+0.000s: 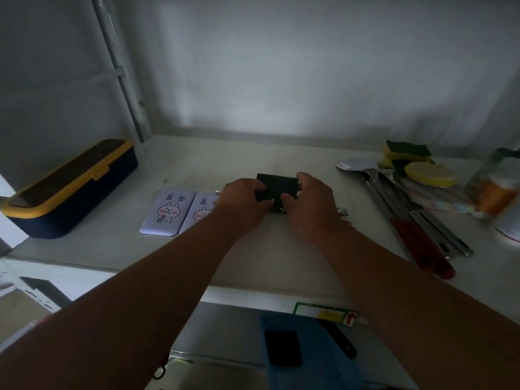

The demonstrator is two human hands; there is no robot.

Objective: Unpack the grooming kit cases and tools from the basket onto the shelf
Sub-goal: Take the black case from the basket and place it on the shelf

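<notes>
White shelf [253,257] is taking up most of the view, w/ a pale wall behind and a metal upright at rear left. Both forearms are reaching in from the bottom edge and meeting at shelf centre. Navy box w/ yellow lid [70,190] is sitting far left, angled toward the back corner. Long-handled utensils [399,209] are lying at right, bowls pointing to the rear, one w/ a red handle running to the front edge. Blue basket [309,353] is showing below the shelf front, btwn the arms, w/ a dark flat item inside; can't tell what it is. Two white cases w/ a bunny print [174,212] are lying flat side by side, just left of the hands, the right one partly covered by the left wrist. Jar w/ orange contents [495,192] is standing at the far right edge, blurred. Sponges [405,153] and a yellow round pad [430,174] are sitting at rear right. Small black case [277,185] is resting on the shelf at centre, btwn the hands. Left hand [242,198] is gripping its left end, fingers curled over the top. Right hand [306,198] is gripping its right end, thumb pressing on the front face. Small metal bits [342,212] are poking out just right of the right hand; too small to ID.
</notes>
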